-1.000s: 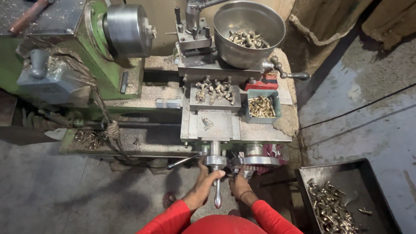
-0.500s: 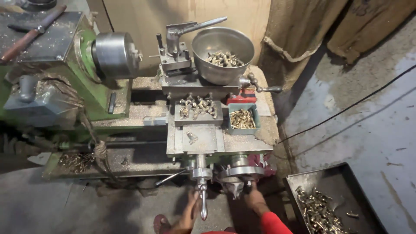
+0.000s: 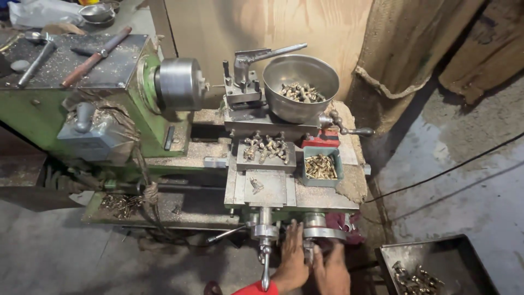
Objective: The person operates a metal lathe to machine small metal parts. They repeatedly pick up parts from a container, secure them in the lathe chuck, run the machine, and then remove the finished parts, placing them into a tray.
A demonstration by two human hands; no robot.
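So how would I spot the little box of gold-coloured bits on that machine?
Start at the green lathe and find the big steel bowl on its right-hand part. Just below the bowl, nearer the person's hands, sits a small teal tray of shiny brass pieces. The grey tray to its left holds larger, duller fittings.

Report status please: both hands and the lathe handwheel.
Left hand and right hand open, resting at the round grey metal handwheel. Long steel crank handle hangs beside left hand.

Dim workshop, soft overhead light, sharp centre.
Glare glints off the steel bowl and chuck; deep shadow sits under the lathe bed; edges bend slightly and the lower corners darken.
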